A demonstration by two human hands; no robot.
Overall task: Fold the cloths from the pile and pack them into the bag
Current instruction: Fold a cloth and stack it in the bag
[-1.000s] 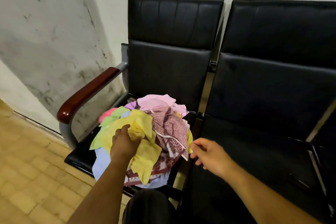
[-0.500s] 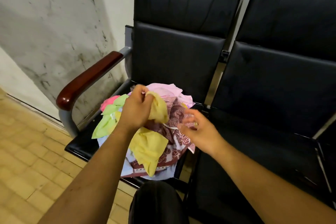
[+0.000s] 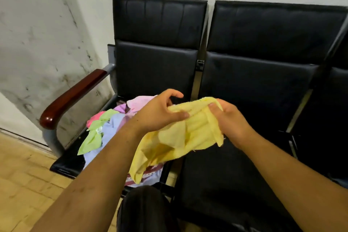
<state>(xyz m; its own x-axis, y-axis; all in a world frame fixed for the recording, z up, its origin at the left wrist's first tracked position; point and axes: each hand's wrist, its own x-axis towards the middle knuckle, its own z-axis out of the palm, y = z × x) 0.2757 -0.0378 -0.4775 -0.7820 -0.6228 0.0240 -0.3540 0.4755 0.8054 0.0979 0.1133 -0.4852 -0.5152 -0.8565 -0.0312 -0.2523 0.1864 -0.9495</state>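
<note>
Yellow cloth (image 3: 180, 137) hung in the air just above the person's dark-trousered knee (image 3: 146, 209), its loose tail trailing toward 7 o'clock over the front of the pile (image 3: 107, 130). Its top edge ran roughly from 9 to 3 o'clock, bunched short between the two hands. The left grip (image 3: 158, 113) was clamped on the 9 o'clock end, thumb pressed onto the fabric, fingers curled behind; the right grip (image 3: 231, 120) pinched the 3 o'clock end, thumb on the near face. They sat close together, so the cloth sagged in creases below them. Past the left forearm (image 3: 98, 171), at 10 o'clock from the cloth, the pile of green, lilac and pink cloths lay on the left seat (image 3: 66, 164) beside the wooden armrest (image 3: 73, 96). The black right seat (image 3: 244, 165) lay under the right grip, at 4 o'clock from the cloth, so that hand was the nearer to it. I'd judge the next move needed the grips drawn apart along that edge to flatten the cloth. No bag was in sight.
</note>
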